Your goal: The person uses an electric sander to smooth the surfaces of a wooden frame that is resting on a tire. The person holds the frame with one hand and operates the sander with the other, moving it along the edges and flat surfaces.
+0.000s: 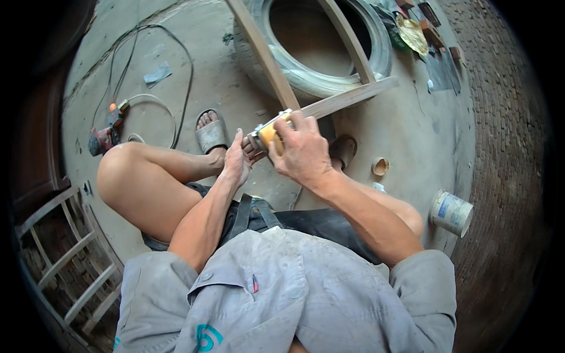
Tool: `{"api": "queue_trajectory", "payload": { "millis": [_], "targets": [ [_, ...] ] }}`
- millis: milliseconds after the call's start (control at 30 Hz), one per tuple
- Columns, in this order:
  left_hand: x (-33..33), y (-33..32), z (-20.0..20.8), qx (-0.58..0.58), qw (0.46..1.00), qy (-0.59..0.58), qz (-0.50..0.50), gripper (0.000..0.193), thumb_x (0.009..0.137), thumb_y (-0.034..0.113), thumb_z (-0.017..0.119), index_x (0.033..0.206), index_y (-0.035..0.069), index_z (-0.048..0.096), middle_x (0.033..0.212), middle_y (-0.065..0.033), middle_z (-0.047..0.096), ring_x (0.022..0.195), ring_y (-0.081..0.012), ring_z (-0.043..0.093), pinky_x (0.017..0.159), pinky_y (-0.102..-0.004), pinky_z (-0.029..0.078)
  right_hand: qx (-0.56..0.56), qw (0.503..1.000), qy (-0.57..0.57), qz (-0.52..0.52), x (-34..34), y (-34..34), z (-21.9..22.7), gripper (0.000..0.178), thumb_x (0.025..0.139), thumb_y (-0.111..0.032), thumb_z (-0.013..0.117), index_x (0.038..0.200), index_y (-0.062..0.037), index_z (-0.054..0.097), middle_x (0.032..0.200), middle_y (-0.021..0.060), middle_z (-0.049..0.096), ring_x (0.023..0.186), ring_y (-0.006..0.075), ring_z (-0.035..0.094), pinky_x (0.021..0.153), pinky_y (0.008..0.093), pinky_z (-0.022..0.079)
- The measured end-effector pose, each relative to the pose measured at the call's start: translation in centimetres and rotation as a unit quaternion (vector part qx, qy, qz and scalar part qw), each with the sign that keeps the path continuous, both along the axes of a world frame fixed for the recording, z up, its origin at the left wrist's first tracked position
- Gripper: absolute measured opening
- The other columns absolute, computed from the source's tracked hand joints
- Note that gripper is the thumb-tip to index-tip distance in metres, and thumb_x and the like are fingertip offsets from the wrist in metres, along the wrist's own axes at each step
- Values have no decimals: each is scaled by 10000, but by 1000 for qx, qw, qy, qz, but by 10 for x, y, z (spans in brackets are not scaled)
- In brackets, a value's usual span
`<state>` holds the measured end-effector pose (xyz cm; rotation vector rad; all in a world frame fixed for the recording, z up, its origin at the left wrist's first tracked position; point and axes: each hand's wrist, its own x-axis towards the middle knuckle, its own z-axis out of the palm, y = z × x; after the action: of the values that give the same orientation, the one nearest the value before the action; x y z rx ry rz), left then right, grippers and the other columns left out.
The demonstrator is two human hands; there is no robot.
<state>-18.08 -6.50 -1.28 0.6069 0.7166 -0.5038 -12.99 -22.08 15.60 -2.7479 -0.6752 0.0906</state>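
My right hand (303,150) is closed over a yellow block-shaped hand tool (269,133) with pale metal-looking fittings, pressed along the near bar of a wooden frame (353,97). At that bar's left end is my left hand (238,162), thumb up on the near side and fingers reaching round beneath; the tool and my right hand partly hide this end. Two longer bars of the frame run away from me, across a large dusty tyre (312,85) lying on the floor.
A red and black power tool (105,140) with looped dark cables (191,76) lies at left. Slatted woodwork (67,253) stands at lower left. On the right are a white bucket (452,213) on its side and a small round cup (380,166). Bricks (431,33) and bags lie at far right.
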Motion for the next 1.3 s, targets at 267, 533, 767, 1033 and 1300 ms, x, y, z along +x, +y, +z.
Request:
{"api": "queue_trajectory", "payload": {
  "millis": [267,533,767,1033,1300],
  "targets": [
    [0,-4,-4,-29,999,-10,11,840,1059,688,209,1419,14,557,1376,-154,647,1255,-285,612,1101,-447,445,-27,999,-4,-19,-1,-13,5,335,812,-222,769,1099,-109,637,1125,144,557,1004,359,587,746,445,599],
    [0,-5,0,-27,999,-13,12,935,1016,766,208,1427,1,553,1381,-151,648,1271,-276,604,1105,-435,438,-45,999,-19,-23,-3,-19,1,346,795,-229,770,1094,-123,631,1109,139,553,977,362,587,714,461,585],
    [1,-7,-3,-21,1000,-14,10,983,996,800,192,1429,-2,559,1373,-138,656,1271,-257,603,1100,-424,433,-25,1000,4,-12,-17,0,1,320,804,-222,774,1066,-113,628,1098,129,574,981,351,598,761,470,572],
    [3,-8,0,-27,1000,-13,1,971,1003,790,185,1454,4,533,1421,-141,625,1301,-255,583,1120,-423,418,-57,997,-26,-51,3,-24,1,344,806,-236,763,1096,-109,627,1105,145,549,978,364,593,732,472,585],
    [2,-7,4,-9,1000,-13,10,1036,974,831,162,1426,-8,567,1368,-143,658,1292,-250,585,1119,-426,415,-42,999,-13,-15,-7,-6,1,338,816,-237,761,1101,-119,622,1124,147,556,985,362,586,729,468,593]
  ]
}}
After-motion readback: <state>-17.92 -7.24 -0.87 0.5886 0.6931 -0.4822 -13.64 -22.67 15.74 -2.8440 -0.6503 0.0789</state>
